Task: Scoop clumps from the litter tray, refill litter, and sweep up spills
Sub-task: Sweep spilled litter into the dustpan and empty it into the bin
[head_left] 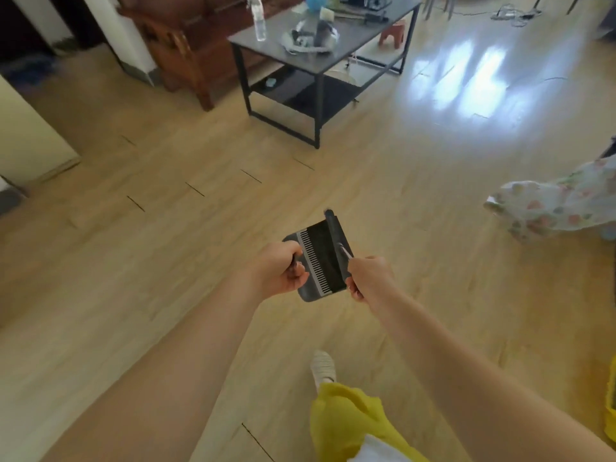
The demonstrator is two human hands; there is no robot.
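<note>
Both arms out in front over the wood floor (166, 235). Left hand (278, 270) has its grip curled round a dark handle at the near-left edge of the dustpan (320, 261); fingers wrapped, thumb on top. Right hand (368, 278) has its grip closed round a thin shaft of the broom (335, 235), whose dark head lies across the pan's far-right side, touching it. Dustpan is dark grey with a pale comb strip of teeth running along its middle; it hangs tilted above the floor between the two hands (can't tell if anything is in it, frame is blurred). No litter tray in view. Below the hands: a white shoe (322, 366) on the floor and a yellow trouser leg (346, 425). Farther back, a dark metal-framed coffee table, the worktop (366, 31), carries a clear plastic bottle (258, 20) and some grey clutter. A brown leather sofa (180, 38) sits just left of it. Floral cloth (560, 205) at right edge. Bright window glare on the floor at upper right.
</note>
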